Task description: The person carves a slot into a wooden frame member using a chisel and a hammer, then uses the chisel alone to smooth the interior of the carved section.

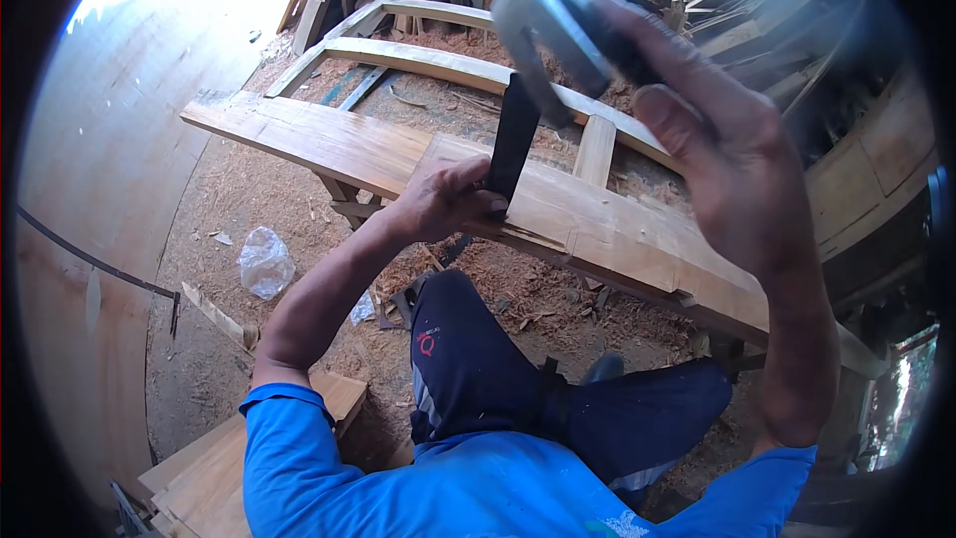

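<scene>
While left hand [448, 201] clamps fingers on black bar [514, 139] at plank [637, 224], right hand [739, 144] closes fingers on claw hammer [538, 0].

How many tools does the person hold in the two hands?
2: a dark flat tool in the left hand, at the plank, and a blurred hammer raised in the right hand.
</scene>
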Demonstrator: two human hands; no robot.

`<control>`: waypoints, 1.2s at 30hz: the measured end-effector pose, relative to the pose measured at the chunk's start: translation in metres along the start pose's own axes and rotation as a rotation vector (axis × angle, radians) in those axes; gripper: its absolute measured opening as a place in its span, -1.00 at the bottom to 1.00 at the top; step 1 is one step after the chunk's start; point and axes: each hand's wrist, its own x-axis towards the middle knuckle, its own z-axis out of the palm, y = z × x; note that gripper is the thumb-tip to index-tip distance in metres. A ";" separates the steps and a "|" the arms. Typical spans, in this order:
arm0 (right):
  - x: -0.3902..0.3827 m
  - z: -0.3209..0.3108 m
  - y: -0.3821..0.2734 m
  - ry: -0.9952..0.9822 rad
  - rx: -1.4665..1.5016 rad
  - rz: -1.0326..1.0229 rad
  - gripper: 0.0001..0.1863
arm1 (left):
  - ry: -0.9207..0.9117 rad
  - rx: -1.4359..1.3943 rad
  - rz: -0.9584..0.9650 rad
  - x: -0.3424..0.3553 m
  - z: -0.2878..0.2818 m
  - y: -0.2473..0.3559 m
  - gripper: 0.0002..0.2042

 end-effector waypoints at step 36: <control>-0.130 0.080 0.124 0.247 1.233 0.910 -0.58 | 0.365 -0.757 0.299 0.024 0.036 0.011 -0.53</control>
